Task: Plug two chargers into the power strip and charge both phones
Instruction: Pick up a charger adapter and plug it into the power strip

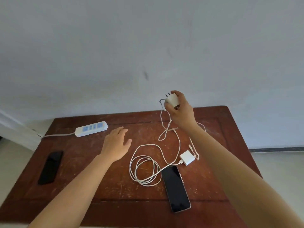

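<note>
My right hand [180, 111] holds a white charger [171, 100] in the air above the table's far edge, prongs pointing up-left, its cable [166, 129] hanging to the table. My left hand [116, 143] hovers open, palm down, over the table's middle, right of the white power strip [91, 128] with blue sockets at the far left. A second white charger [187, 157] lies on the table with its coiled white cable [144, 168]. One dark phone [176, 188] lies face up at the near right. Another dark phone [51, 167] lies at the left.
The brown wooden table [115, 195] stands against a pale wall [148, 46]. The power strip's cord [57, 134] runs off the table's left edge. Light floor shows on both sides.
</note>
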`<control>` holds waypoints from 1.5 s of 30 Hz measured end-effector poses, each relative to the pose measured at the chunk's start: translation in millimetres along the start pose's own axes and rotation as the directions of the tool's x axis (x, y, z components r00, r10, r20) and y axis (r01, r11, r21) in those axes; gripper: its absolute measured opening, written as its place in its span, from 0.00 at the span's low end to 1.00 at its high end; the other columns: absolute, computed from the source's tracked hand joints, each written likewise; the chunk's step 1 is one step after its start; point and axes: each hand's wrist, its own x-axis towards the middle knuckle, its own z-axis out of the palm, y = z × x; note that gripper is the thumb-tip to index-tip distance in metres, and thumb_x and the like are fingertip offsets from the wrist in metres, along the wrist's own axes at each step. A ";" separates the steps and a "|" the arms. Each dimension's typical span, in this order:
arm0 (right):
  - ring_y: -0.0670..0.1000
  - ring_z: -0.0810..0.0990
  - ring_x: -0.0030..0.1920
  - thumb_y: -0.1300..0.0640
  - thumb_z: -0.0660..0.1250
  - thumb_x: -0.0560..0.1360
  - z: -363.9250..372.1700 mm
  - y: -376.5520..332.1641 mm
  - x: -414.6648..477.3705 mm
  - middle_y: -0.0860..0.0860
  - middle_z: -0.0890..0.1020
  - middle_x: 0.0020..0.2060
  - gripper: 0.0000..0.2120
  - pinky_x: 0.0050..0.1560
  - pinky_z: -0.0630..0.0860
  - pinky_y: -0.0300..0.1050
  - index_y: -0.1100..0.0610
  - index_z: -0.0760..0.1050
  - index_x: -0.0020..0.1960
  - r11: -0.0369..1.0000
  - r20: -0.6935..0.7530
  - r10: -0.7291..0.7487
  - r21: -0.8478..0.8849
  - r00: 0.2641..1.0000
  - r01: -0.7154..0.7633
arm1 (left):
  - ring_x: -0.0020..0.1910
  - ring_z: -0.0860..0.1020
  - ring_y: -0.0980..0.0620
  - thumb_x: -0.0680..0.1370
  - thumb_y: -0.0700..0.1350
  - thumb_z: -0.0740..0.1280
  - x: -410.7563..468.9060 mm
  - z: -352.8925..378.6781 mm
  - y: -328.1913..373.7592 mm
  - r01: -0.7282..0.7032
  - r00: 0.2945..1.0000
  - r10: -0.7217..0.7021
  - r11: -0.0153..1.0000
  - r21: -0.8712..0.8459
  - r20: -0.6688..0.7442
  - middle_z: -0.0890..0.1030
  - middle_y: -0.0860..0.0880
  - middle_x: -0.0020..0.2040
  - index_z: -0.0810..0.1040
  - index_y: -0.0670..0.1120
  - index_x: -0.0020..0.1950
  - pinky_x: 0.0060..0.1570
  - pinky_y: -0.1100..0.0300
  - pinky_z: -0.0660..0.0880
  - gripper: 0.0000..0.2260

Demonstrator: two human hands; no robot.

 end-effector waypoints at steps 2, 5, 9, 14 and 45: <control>0.53 0.82 0.41 0.50 0.69 0.76 24.8 -31.8 -13.9 0.48 0.80 0.49 0.22 0.43 0.80 0.47 0.47 0.70 0.69 0.997 0.048 -0.066 0.048 0.997 0.064 | 0.76 0.65 0.46 0.81 0.55 0.62 -15.0 -16.2 -29.6 0.035 0.999 -0.036 0.999 -0.028 -0.041 0.67 0.47 0.77 0.67 0.48 0.75 0.74 0.45 0.64 0.23; 0.50 0.82 0.33 0.52 0.71 0.76 64.6 -74.8 -37.8 0.46 0.80 0.50 0.21 0.33 0.79 0.40 0.46 0.72 0.68 0.980 0.178 -0.126 0.174 0.976 0.095 | 0.75 0.67 0.46 0.81 0.53 0.62 -40.0 -37.1 -78.8 0.053 0.995 -0.057 0.997 -0.048 -0.083 0.68 0.47 0.77 0.67 0.47 0.76 0.72 0.46 0.66 0.24; 0.44 0.76 0.38 0.55 0.71 0.78 120.9 -127.5 -70.0 0.44 0.79 0.50 0.20 0.37 0.73 0.33 0.50 0.74 0.69 0.964 0.258 -0.192 0.229 0.947 0.134 | 0.75 0.67 0.45 0.81 0.55 0.62 -75.0 -56.8 -148.6 0.053 0.988 -0.072 0.990 -0.134 -0.137 0.68 0.47 0.77 0.65 0.48 0.76 0.71 0.44 0.69 0.25; 0.38 0.75 0.31 0.55 0.71 0.78 192.9 -185.8 -109.2 0.48 0.80 0.49 0.19 0.33 0.72 0.30 0.49 0.75 0.68 0.956 0.277 -0.210 0.258 0.938 0.138 | 0.77 0.62 0.47 0.80 0.57 0.65 -109.3 -72.7 -230.2 -0.023 0.993 -0.020 0.935 -0.354 -0.115 0.65 0.48 0.78 0.59 0.49 0.78 0.74 0.42 0.64 0.30; 0.52 0.81 0.37 0.57 0.62 0.81 398.2 -49.3 -5.5 0.57 0.82 0.50 0.20 0.35 0.75 0.43 0.52 0.60 0.70 0.737 0.027 0.627 0.303 0.778 -0.604 | 0.48 0.81 0.45 0.84 0.47 0.57 54.9 -6.9 -405.0 -0.071 0.948 0.070 0.997 -0.008 0.310 0.82 0.47 0.54 0.70 0.48 0.63 0.43 0.54 0.74 0.09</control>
